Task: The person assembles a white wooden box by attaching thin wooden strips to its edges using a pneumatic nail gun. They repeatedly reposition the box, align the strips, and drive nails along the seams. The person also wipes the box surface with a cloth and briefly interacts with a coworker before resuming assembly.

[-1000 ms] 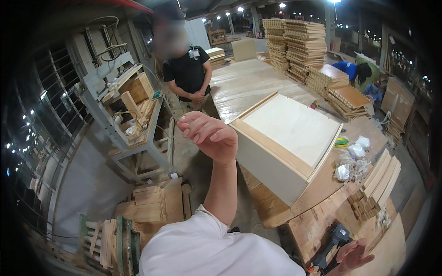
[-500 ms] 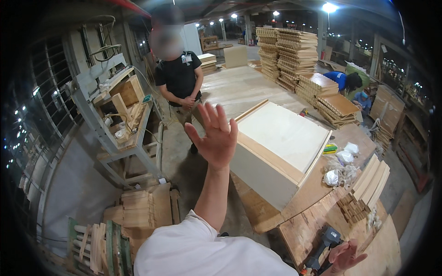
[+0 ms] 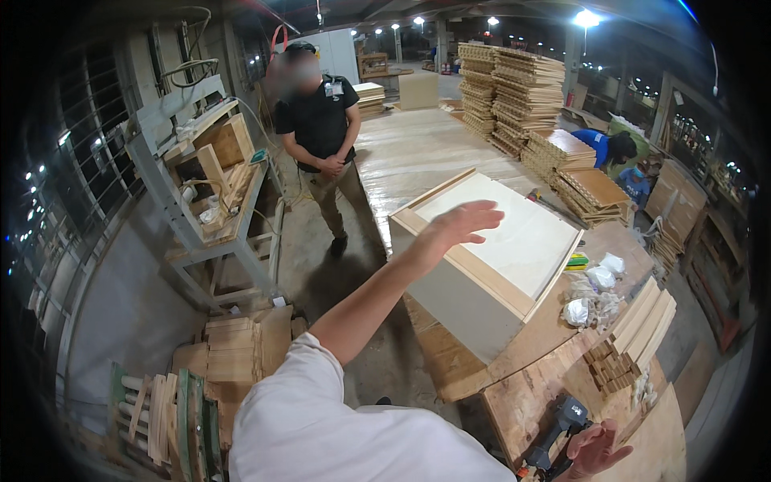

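Observation:
My left hand [image 3: 459, 227] is held out over a box-shaped wooden cabinet [image 3: 514, 233], fingers stretched out and nothing in them. The cabinet has a white panel on top with pale wood strips along its edges, and it rests on a wooden worktable [image 3: 450, 371]. From this angle I cannot tell whether my fingers touch the panel. At the lower right, my right hand [image 3: 596, 450] is open with its fingers apart, beside a black nail gun [image 3: 562, 424] lying on a lower wooden bench [image 3: 514, 406]. The right hand does not grip the nail gun.
Plastic bags of small parts [image 3: 590, 297] and a bundle of wood strips [image 3: 634, 331] lie right of the cabinet. Tall stacks of panels [image 3: 522, 96] stand behind. A person in black [image 3: 321, 120] faces me across the aisle, near a machine frame [image 3: 201, 185].
My left hand has swung right and down from a raised, palm-out pose to over the cabinet. My right hand has shifted slightly left, still open. The view has tilted a little.

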Available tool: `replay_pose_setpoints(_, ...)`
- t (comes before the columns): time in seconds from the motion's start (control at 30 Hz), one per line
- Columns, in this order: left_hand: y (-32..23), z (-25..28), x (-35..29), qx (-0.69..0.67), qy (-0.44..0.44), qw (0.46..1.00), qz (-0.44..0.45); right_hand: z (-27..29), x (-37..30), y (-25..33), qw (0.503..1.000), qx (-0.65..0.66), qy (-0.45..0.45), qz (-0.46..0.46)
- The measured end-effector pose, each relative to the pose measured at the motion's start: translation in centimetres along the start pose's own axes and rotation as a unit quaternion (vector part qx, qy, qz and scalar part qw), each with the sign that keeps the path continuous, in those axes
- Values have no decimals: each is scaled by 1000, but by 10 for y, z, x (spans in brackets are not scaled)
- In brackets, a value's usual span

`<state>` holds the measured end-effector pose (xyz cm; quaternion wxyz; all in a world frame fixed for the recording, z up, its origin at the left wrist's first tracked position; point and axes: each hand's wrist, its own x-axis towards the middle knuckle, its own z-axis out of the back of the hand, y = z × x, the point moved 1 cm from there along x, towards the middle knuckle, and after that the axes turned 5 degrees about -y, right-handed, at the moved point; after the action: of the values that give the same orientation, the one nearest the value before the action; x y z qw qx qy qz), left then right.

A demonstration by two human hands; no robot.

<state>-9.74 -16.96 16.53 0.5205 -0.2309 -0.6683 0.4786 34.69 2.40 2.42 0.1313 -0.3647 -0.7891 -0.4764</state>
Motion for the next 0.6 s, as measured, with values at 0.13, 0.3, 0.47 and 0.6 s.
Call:
replay_pose_setpoints(0.13, -1, -16, 10, 293, 21, 955, -37, 8, -12, -3, 997, 4, -83, -5)
replay_pose_setpoints(0.3, 21, -10, 35, 572, -5, 810, -128, 21, -22, -8, 990, 4, -142, -2)
replay_pose_setpoints(0.47, 62, 35, 70, 782, 2, 619, -70, 4, -10, -4, 996, -67, -64, -11)
replay_pose_setpoints(0.6, 77, 91, 89, 879, 36, 472, 65, -3, -13, 0, 993, -92, -73, -1)
